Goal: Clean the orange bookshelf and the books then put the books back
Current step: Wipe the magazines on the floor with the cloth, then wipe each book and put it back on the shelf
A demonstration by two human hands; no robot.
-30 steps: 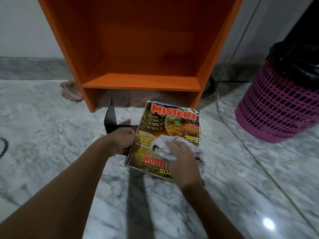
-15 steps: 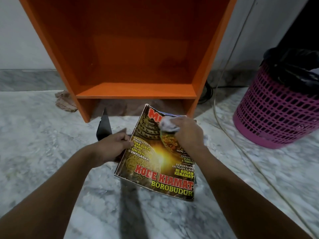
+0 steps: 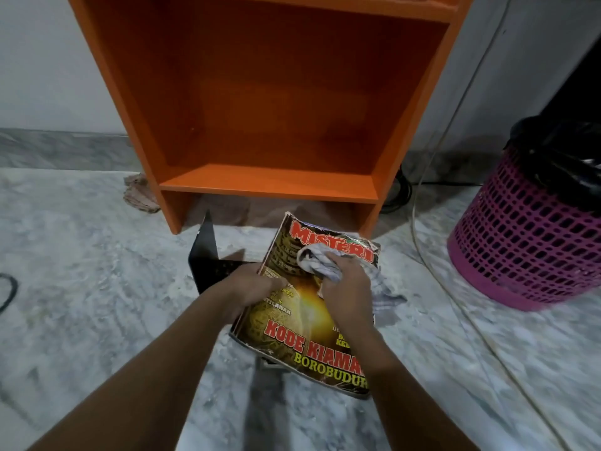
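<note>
Both forearms reach forward from the bottom edge. Left hand (image 3: 257,283): fingers curled over the left edge of the magazine (image 3: 286,340), thumb side on the cover, gripping it. There look to be several magazines stacked under that edge, count unclear. Right hand (image 3: 348,288): fingers closed around a crumpled grey-white cloth (image 3: 312,258), pressing it on the cover just under the red "MISTERI" title. A loose tail of the cloth hangs off past the right hand's outer side onto the marble floor (image 3: 97,288).

The magazine lies between the two hands and under both, tilted, with its top corner pointing away from the hands. "KODE KIAMAT BOROBUDUR" is printed at the end nearer the wrists, and the right forearm covers part of it. Cover edges look worn and curled.

Just beyond the left hand's knuckles, touching or nearly touching the magazine's left side, is a black metal bookend (image 3: 205,252), its upright plate standing and its base flat toward the hand.

Farther out, straight ahead of both hands, the orange bookshelf (image 3: 270,190) stands against the wall, its lowest board raised off the floor. A brown rag (image 3: 140,196) lies by its foot, beyond and left of the left hand. Right of the right hand, well apart, stands a pink lattice basket (image 3: 520,249) lined with a black bag (image 3: 559,151). A pale cord (image 3: 435,265) runs across the floor between the right hand and the basket.
</note>
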